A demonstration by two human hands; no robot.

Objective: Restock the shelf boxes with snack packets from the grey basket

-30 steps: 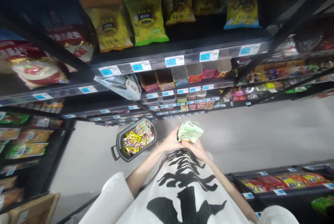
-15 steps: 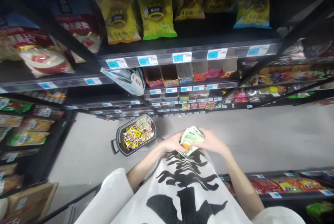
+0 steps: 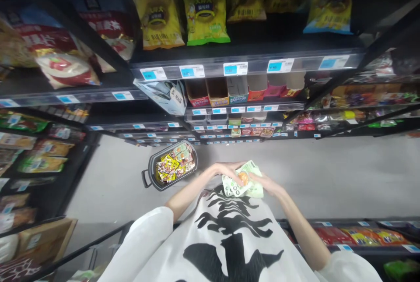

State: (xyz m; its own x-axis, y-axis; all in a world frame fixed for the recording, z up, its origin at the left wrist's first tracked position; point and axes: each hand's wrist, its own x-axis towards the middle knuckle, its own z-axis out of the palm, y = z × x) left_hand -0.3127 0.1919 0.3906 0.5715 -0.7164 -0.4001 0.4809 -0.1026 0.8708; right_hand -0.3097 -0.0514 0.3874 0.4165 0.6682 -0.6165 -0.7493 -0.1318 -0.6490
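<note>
Several pale green snack packets [image 3: 253, 189] with an orange picture are fanned out between my two hands, close in front of my shirt. My left hand [image 3: 228, 170] grips the packets from the left, its fingers lying across the upper one. On the other side my right hand [image 3: 264, 181] is closed on their right edge. How many packets there are I cannot tell, since they overlap. To the left on the floor stands a dark shopping basket [image 3: 151, 169], holding yellow packets [image 3: 168, 164] and, at its far end, pale green ones [image 3: 181, 150].
Ahead rises a black shelf rack [image 3: 249, 68] with yellow snack bags [image 3: 205, 8] on top and open cardboard display boxes [image 3: 238, 89] below. A brown carton [image 3: 49, 242] stands at the lower left. Behind on the right is a low shelf [image 3: 361, 247] with red and orange bags.
The green packets have gone from a neat stack to a spread fan. My left fingers have moved across the top packet. The view has shifted slightly.
</note>
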